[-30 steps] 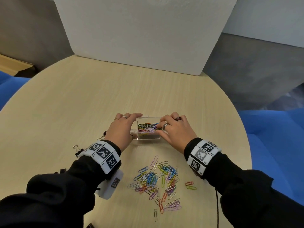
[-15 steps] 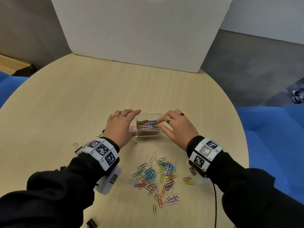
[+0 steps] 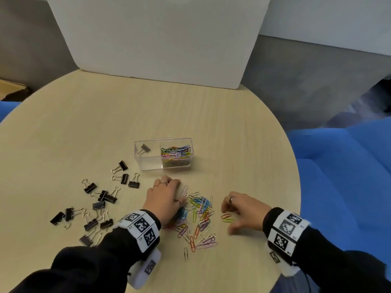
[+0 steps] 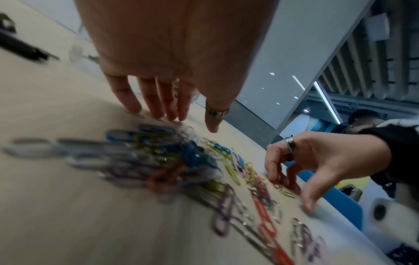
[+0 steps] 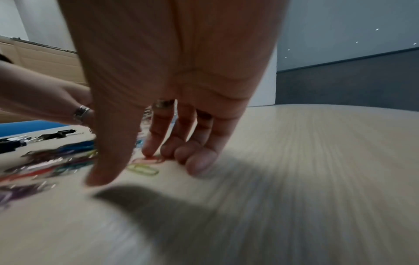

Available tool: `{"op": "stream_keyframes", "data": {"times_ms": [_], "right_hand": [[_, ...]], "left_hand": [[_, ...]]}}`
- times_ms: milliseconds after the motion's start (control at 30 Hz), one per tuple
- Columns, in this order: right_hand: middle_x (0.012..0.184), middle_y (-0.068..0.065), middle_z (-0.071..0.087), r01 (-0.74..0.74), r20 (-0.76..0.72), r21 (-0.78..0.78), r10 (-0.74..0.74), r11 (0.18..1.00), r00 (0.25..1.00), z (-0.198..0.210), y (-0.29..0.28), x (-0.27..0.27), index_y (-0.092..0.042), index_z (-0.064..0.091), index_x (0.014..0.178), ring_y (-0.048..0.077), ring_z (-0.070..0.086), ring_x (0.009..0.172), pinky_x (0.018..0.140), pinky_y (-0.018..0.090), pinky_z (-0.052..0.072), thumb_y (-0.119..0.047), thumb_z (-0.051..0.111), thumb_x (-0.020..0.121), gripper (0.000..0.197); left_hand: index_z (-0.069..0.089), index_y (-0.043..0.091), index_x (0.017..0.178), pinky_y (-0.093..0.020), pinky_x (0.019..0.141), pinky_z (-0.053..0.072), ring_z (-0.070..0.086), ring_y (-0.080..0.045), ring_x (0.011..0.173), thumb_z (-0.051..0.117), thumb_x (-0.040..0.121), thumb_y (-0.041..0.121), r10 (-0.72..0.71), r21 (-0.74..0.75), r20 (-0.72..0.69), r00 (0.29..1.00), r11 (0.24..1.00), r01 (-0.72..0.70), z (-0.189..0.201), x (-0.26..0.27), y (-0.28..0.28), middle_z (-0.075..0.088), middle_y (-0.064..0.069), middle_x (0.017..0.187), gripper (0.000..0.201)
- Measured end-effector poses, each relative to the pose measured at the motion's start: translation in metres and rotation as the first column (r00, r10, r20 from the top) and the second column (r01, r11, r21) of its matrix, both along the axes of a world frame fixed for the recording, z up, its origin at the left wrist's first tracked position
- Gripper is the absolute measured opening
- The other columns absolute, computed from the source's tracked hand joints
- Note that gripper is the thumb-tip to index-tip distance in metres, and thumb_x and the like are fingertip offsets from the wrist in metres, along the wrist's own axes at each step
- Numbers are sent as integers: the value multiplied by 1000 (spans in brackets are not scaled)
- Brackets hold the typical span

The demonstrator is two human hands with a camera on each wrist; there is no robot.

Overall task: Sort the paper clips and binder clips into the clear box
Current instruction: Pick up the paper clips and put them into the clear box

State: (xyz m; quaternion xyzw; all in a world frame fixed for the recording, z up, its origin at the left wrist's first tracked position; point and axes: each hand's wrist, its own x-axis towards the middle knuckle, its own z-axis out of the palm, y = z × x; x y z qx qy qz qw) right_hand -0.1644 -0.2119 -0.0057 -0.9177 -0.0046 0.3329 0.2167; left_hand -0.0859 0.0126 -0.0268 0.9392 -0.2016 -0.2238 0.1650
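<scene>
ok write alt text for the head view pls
Two hands, the left hand and right hand, reach onto a pile of coloured paper clips on a round wooden table. Behind it a clear box holds paper clips on its right side and one black binder clip on its left. More binder clips lie scattered to the left.

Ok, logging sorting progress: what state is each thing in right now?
clear box: open, upright, no lid seen
left compartment: one binder clip
right compartment: part-filled with paper clips
paper clip pile: loose on table
binder clips: scattered on table
left hand: open, on pile
right hand: open, fingertips at two stray clips
</scene>
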Motion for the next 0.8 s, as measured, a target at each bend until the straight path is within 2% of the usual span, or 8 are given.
{"op": "stream_keyframes", "data": {"times_ms": [67,167,300,400,500,600,700,800], "right_hand": [[94,-10,47,-10,50,-6,10,1000,999,-5,3,-7,-21,60,101,7,48,90,83,19,42,-32,74,71,34],[87,-8,50,16,80,35,-19,999,997,-9,7,-11,-16,66,96,7,48,83,71,13,36,-27,68,80,20],[83,-7,51,38,129,81,-49,996,990,-14,11,-8,-14,67,94,7,49,77,69,14,36,-23,66,82,16],[81,-9,52,100,162,160,-126,982,979,-19,15,-7,-20,63,91,5,50,72,71,15,43,-23,69,80,13],[98,-8,43,171,208,213,-216,962,954,-24,18,-7,-25,56,107,9,48,98,93,25,43,-29,77,70,42],[124,-6,32,141,231,133,-169,981,958,-24,22,-7,-33,41,130,11,30,118,99,31,39,-42,78,63,78],[136,-10,28,28,248,71,-45,997,968,-25,27,-6,-36,35,136,13,23,123,99,37,40,-46,74,67,80],[132,-10,36,-7,251,97,-18,995,968,-25,32,-1,-34,44,131,12,25,120,98,34,38,-45,71,71,67]], "left_hand": [[39,21,134,-35,101,35,36,-23,120,50,89,40,-5,-71,-34,999,997,3,-4,-8,-10,40,-5,130,50],[45,22,130,-32,102,36,37,-19,118,52,89,33,-67,-167,-94,993,985,51,-5,-21,-24,44,-2,126,43],[51,23,125,-31,101,35,40,-18,116,48,91,19,-120,-240,-108,987,966,91,-4,-24,-29,49,0,122,34],[52,22,125,-28,97,35,40,-17,114,43,91,8,-143,-237,-86,986,964,119,-3,-22,-27,50,1,122,38],[53,22,123,-26,97,35,42,-16,113,40,90,4,-215,-238,-110,970,954,185,-2,-17,-23,52,1,123,40],[55,23,120,-23,94,38,46,-12,105,45,91,8,-152,-292,-87,984,949,121,5,-8,-16,54,2,117,34],[56,23,118,-15,80,37,50,-7,91,46,90,6,-107,-339,-27,994,936,91,20,3,-8,56,5,110,34],[58,23,116,-9,70,37,51,-5,84,47,91,7,-97,-354,82,992,927,120,40,17,-1,59,7,103,31]]}}
